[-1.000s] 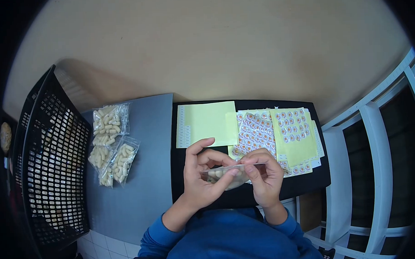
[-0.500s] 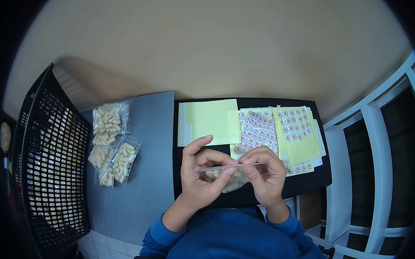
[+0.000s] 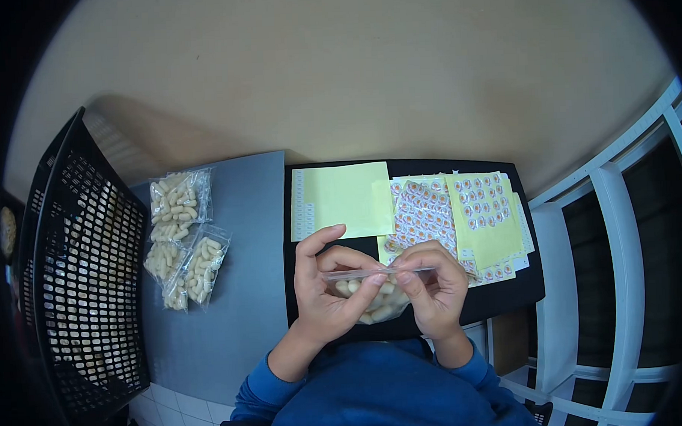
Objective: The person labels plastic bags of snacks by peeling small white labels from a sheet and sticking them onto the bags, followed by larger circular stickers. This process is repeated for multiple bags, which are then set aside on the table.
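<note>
A clear plastic bag (image 3: 378,305) of pale, finger-shaped pieces hangs between my two hands, close to my body. My left hand (image 3: 328,285) pinches the bag's top edge between thumb and fingers, its index finger raised. On the other side, my right hand (image 3: 435,285) pinches the same edge near its middle, thumb tip close to the left one. The top edge runs almost level across both hands. Below it, part of the bag is hidden behind my thumbs.
Several filled bags (image 3: 183,200) lie on the grey table (image 3: 247,314). A black slatted basket (image 3: 88,282) stands at the left. Yellow-backed sticker sheets (image 3: 491,215) and a mostly bare sheet (image 3: 348,201) lie on the black surface (image 3: 527,281). White shelving (image 3: 621,278) is at the right.
The bag has tilted slightly, so more of its pale pieces show below the top edge. Both hands keep their pinch and have barely shifted.
</note>
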Available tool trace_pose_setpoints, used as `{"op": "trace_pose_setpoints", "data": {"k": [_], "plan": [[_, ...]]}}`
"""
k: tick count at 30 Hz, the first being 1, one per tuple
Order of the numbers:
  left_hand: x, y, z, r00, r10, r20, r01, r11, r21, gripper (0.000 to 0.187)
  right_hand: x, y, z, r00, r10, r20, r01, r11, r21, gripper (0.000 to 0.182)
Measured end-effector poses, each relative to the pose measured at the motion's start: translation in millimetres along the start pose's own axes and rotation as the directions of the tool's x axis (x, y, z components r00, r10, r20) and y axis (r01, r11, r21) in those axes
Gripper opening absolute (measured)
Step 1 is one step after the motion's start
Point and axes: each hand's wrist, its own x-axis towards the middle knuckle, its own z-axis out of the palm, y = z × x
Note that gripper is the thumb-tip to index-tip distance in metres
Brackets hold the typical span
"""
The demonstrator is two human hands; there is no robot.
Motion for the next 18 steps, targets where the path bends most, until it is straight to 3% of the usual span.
{"op": "trace_pose_setpoints", "data": {"k": [11, 18], "plan": [[-2.9, -0.1, 1.0, 0.998, 0.004, -0.066, -0.005, 1.0, -0.011, 0.052, -0.9, 2.7, 9.8, 0.999, 0.008, -0.047, -0.007, 1.0, 0.007, 0.008], [-3.1, -2.7, 2.0, 0.997, -0.005, -0.076, 0.006, 1.0, 0.017, 0.059, -1.2, 6.4, 12.3, 0.997, -0.023, -0.072, 0.022, 1.0, -0.014, 0.008]]}}
